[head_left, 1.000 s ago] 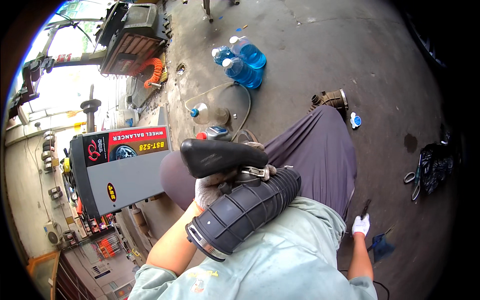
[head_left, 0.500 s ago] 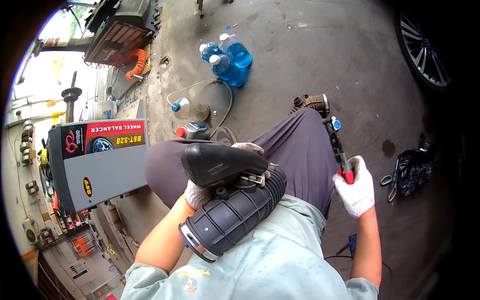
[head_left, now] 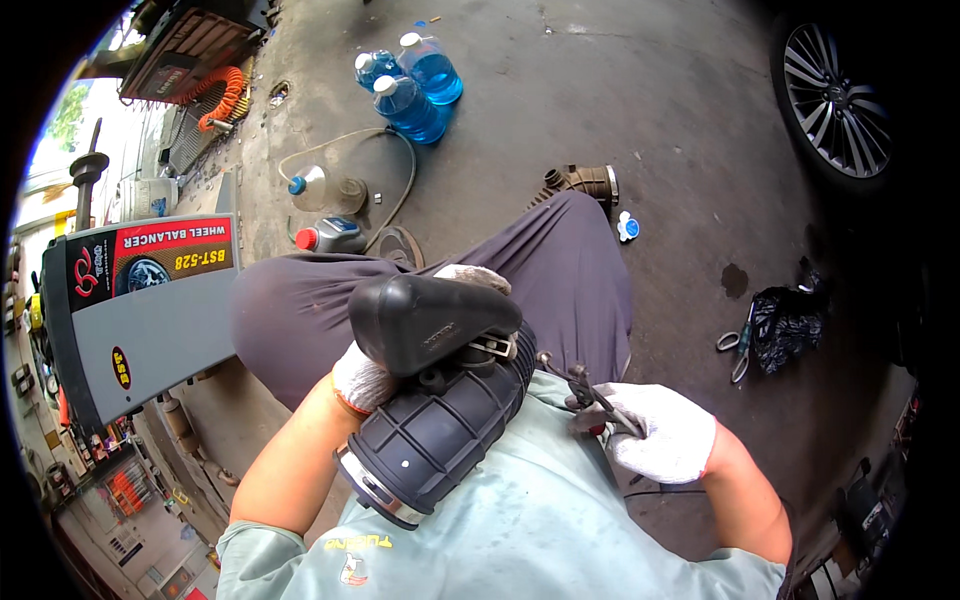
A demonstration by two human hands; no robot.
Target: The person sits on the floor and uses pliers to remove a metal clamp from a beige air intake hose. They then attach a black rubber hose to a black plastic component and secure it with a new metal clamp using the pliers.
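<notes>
A black ribbed air intake hose (head_left: pixel 430 440) lies slantwise across my lap, with a metal band clamp (head_left: pixel 378 488) round its near end. On top of it sits a smooth black plastic chamber (head_left: pixel 425 322), and a metal clamp (head_left: pixel 492 346) shows at the joint between them. My left hand (head_left: pixel 364 380), in a white glove, is wrapped round the hose and chamber from behind; its fingertips show beyond the chamber. My gloved right hand (head_left: pixel 665 435) is closed on dark-jawed pliers (head_left: pixel 592 398), whose red grip is mostly hidden. The pliers' head is close to the hose's far end, apart from it.
Beyond my knees a brownish hose (head_left: pixel 590 183) lies by a small blue-and-white item (head_left: pixel 627 227). Blue-liquid jugs (head_left: pixel 410 115), a clear bottle (head_left: pixel 310 188) and a red-capped bottle (head_left: pixel 335 236) stand farther left. A grey machine (head_left: pixel 150 330) is left; scissors (head_left: pixel 740 345), a black bag (head_left: pixel 790 325) and a wheel (head_left: pixel 838 100) are right.
My right hand has brought the pliers in from the right, toward my lap and the hose. My left hand keeps its hold. The whole view has shifted a little.
</notes>
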